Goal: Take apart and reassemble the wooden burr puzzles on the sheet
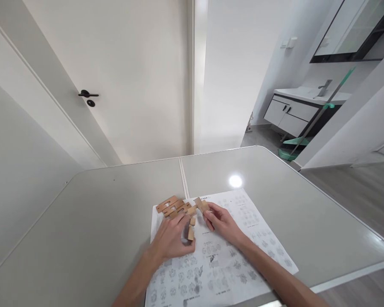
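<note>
Several flat wooden pieces with cut-out slots [174,206] lie side by side at the far left corner of a printed paper sheet [249,260]. My left hand [171,238] curls beside them, its fingers and thumb bent around a small wooden block [191,233]. Pinched between the thumb and fingers of my right hand [222,221] is a wooden puzzle piece [201,204], held tilted over the sheet. Its near end comes close to the blocks by my left fingertips, and I cannot tell whether they touch. The left fingers partly hide the slotted pieces.
The sheet, covered with small printed diagrams, lies on a grey table [99,230] with a seam across it. Beyond the table's far edge stands a pale door [124,76] with a black handle. A sink cabinet [291,111] and a green dustpan [288,154] are at the right.
</note>
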`<state>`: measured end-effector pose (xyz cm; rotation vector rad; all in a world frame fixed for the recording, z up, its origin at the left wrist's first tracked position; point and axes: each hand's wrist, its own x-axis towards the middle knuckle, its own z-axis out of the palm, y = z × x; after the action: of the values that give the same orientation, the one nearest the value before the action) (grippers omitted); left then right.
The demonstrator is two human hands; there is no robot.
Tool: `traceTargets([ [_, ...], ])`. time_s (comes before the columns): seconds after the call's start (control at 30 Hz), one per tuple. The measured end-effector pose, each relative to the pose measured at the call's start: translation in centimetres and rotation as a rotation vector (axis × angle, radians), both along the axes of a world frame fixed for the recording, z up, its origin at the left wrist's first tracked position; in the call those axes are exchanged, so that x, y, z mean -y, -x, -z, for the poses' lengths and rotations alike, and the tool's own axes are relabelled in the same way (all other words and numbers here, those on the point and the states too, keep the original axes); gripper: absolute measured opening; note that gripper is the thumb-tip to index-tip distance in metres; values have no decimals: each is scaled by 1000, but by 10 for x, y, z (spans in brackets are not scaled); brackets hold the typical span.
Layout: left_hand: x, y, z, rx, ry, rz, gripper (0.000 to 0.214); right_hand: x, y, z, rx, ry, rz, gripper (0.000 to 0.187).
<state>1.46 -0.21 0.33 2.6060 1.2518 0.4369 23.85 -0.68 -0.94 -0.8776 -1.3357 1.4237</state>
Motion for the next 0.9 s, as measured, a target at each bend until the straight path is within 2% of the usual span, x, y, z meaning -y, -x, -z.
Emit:
traceTargets([
  [0.07, -3, 6, 0, -28, -45, -2, 53, 0, 0, 0, 11, 14, 13, 42],
  [0.2, -9, 12, 0, 15, -115, -63, 52, 0, 2, -2, 18, 25, -18, 43],
  [0.3, -9, 10, -2, 211, -92, -142, 38, 0, 2, -2, 19, 41, -39, 44],
  [0.37, -7, 6, -3, 328, -11, -201, 24, 0, 3, -1, 23, 60, -56, 45],
  [0.47, -4, 1, -6, 391, 165, -142, 13, 1, 3, 0, 10, 69, -76, 45],
  [0.53, -2, -2, -8, 401, 226, -94, 18, 1, 3, -1, 5, 58, -94, 43],
  [0.8, -1, -7, -8, 427, 245, -114, 27, 2, 5, -3, -35, 69, -207, 44],
  [0.9, -2, -6, -9, 447, 272, -96, 28, 0, 1, -4, -80, 112, -303, 44],
])
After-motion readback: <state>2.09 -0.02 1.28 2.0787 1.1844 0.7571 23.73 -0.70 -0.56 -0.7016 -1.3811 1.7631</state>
